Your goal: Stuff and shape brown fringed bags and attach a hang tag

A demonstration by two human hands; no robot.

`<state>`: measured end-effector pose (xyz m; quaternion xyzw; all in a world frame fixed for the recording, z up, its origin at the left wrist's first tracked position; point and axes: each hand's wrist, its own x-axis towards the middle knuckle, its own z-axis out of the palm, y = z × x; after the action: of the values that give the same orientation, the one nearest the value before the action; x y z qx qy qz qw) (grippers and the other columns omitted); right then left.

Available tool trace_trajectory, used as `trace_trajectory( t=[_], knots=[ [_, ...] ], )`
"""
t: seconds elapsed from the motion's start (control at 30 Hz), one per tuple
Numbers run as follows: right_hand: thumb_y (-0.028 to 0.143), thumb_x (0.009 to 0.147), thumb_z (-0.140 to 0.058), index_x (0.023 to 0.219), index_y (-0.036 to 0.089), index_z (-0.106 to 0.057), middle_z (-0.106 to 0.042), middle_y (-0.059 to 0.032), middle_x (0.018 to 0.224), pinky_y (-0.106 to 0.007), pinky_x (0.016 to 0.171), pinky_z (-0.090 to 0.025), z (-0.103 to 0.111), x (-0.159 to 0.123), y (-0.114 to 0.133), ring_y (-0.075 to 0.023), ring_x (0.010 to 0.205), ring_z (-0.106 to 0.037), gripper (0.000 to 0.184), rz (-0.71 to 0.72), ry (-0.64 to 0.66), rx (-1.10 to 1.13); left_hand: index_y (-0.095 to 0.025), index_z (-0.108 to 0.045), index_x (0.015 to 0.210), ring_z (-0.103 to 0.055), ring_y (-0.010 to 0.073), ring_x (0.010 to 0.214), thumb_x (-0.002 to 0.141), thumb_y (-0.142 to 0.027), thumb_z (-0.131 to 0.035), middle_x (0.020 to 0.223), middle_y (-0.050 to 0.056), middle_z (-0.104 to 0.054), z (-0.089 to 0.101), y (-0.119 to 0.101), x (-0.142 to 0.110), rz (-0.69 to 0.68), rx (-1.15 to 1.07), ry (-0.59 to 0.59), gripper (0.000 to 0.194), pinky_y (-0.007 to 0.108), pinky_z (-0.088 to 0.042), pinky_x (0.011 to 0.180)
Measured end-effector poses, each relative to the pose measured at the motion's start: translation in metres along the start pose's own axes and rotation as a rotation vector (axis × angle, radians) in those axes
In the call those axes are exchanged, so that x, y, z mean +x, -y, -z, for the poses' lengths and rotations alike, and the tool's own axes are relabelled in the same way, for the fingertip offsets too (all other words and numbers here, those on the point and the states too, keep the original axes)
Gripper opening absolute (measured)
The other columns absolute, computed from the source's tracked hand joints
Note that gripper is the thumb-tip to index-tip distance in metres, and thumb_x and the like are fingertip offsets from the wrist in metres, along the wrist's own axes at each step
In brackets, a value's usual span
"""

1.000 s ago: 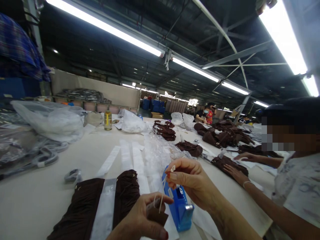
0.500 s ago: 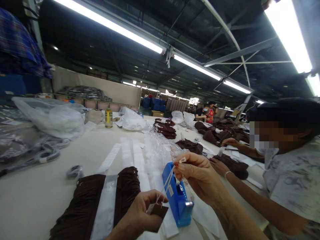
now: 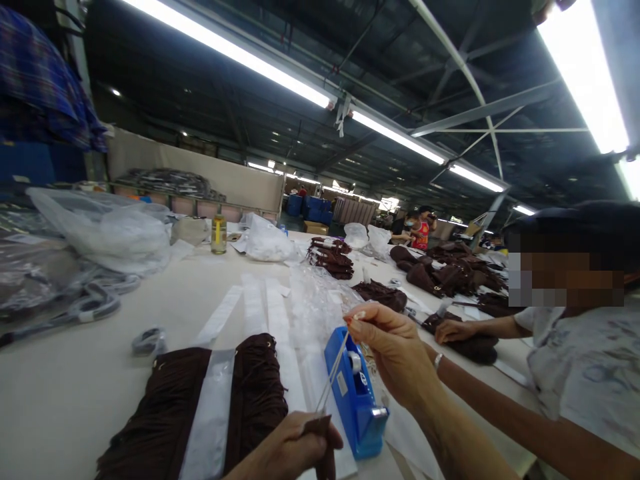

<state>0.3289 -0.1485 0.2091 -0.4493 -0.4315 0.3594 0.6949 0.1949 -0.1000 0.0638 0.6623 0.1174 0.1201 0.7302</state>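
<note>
My left hand (image 3: 295, 445) is closed on a small brown hang tag (image 3: 316, 425) low in the middle of the head view. A thin white string (image 3: 334, 371) runs from the tag up to my right hand (image 3: 393, 343), which pinches its upper end between thumb and forefinger. The string looks taut. Behind it on the table stands a blue tape dispenser (image 3: 356, 407). Left of my hands lies a dark brown fringed piece (image 3: 160, 407) with a clear plastic strip (image 3: 210, 413) across it and another brown fringed part (image 3: 255, 380) beside the strip.
A co-worker (image 3: 575, 373) sits at the right, hands on a brown piece (image 3: 470, 348). Brown fringed bundles (image 3: 330, 259), plastic bags (image 3: 270, 239), an oil-like bottle (image 3: 219, 233) and a small grey roll (image 3: 149, 341) lie about the table (image 3: 180, 300).
My left hand has moved slightly down and the tag has turned, showing less of its face. The string looks straighter. The co-worker's hands have shifted on the brown piece.
</note>
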Motion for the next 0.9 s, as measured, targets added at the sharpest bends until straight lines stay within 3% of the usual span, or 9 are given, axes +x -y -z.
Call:
trace_trajectory(
  t=[0.1,0.17,0.23,0.33,0.4,0.5,0.63,0.8,0.9],
  knots=[
    [0.024,0.061,-0.078,0.066,0.019,-0.066,-0.066,0.0012,0.074,-0.021,0.068,-0.042,-0.001,0.001,-0.01,-0.0102,0.07,-0.058,0.014,-0.004,0.009,-0.021,-0.013,-0.066,0.091,-0.057,0.0222,0.082,0.07,-0.03,-0.046,0.079,0.006,-0.064,0.002,-0.007,-0.012,0.15,0.086,-0.015,0.033,0.032,-0.043,0.077],
    [0.029,0.064,-0.076,0.068,0.019,-0.066,-0.067,0.0003,0.073,-0.026,0.071,-0.043,-0.003,0.0,-0.016,-0.0132,0.071,-0.06,0.015,-0.06,0.059,-0.026,-0.016,-0.066,0.094,-0.056,0.0253,0.092,0.07,-0.032,-0.053,0.092,0.006,-0.065,0.009,-0.014,-0.022,0.154,0.146,0.018,0.032,0.032,-0.042,0.082],
    [0.032,0.065,-0.075,0.068,0.018,-0.066,-0.067,-0.0005,0.07,-0.027,0.07,-0.043,-0.007,-0.003,-0.021,-0.0141,0.069,-0.06,0.017,-0.108,0.115,-0.08,-0.02,-0.062,0.107,-0.051,0.0279,0.105,0.065,-0.031,-0.064,0.108,0.005,-0.062,0.021,-0.02,-0.031,0.129,0.198,-0.001,0.043,0.034,-0.039,0.09],
    [0.033,0.065,-0.074,0.065,0.016,-0.067,-0.066,-0.0013,0.064,-0.024,0.065,-0.041,-0.015,-0.006,-0.029,-0.0118,0.064,-0.057,0.019,-0.145,0.175,-0.221,-0.022,-0.052,0.121,-0.042,0.028,0.116,0.063,-0.032,-0.07,0.125,0.007,-0.051,0.043,-0.035,-0.041,-0.014,0.284,-0.275,0.062,0.035,-0.033,0.098],
    [0.033,0.066,-0.072,0.065,0.015,-0.066,-0.065,-0.0011,0.062,-0.023,0.062,-0.04,-0.024,-0.008,-0.036,-0.0112,0.061,-0.056,0.019,-0.178,0.224,-0.247,-0.02,-0.056,0.116,-0.05,0.0246,0.103,0.069,-0.039,-0.065,0.113,0.008,-0.057,0.053,-0.052,-0.045,-0.195,0.289,-0.479,0.052,0.033,-0.039,0.09],
    [0.033,0.066,-0.072,0.064,0.015,-0.065,-0.063,0.0,0.059,-0.022,0.059,-0.039,-0.037,-0.008,-0.05,-0.0104,0.058,-0.053,0.019,-0.226,0.273,-0.255,-0.019,-0.064,0.102,-0.053,0.0168,0.073,0.068,-0.04,-0.066,0.082,0.004,-0.06,0.055,-0.078,-0.047,-0.33,0.264,-0.599,0.04,0.026,-0.044,0.068],
    [0.037,0.062,-0.074,0.062,0.013,-0.063,-0.06,0.0003,0.057,-0.022,0.055,-0.037,-0.049,-0.007,-0.07,-0.0092,0.055,-0.049,0.026,-0.297,0.311,-0.263,-0.018,-0.068,0.089,-0.052,0.0136,0.061,0.066,-0.034,-0.067,0.069,0.001,-0.054,0.051,-0.087,-0.048,-0.323,0.224,-0.61,0.028,0.023,-0.043,0.057],
    [0.034,0.064,-0.071,0.063,0.012,-0.06,-0.061,-0.0015,0.058,-0.022,0.057,-0.038,-0.059,-0.009,-0.087,-0.0103,0.055,-0.052,0.024,-0.411,0.391,-0.172,-0.014,-0.06,0.064,-0.056,0.0158,0.051,0.07,-0.036,-0.06,0.058,0.002,-0.056,0.058,-0.07,-0.054,-0.249,0.036,-0.577,0.023,0.025,-0.044,0.052],
    [0.032,0.065,-0.068,0.064,0.014,-0.054,-0.062,-0.0014,0.06,-0.022,0.058,-0.038,-0.065,-0.011,-0.097,-0.0114,0.058,-0.055,0.024,-0.434,0.413,-0.124,-0.016,-0.052,0.059,-0.053,0.0164,0.047,0.069,-0.038,-0.057,0.047,0.002,-0.055,0.061,-0.061,-0.058,-0.16,0.029,-0.653,0.025,0.025,-0.04,0.049]
  ],
)
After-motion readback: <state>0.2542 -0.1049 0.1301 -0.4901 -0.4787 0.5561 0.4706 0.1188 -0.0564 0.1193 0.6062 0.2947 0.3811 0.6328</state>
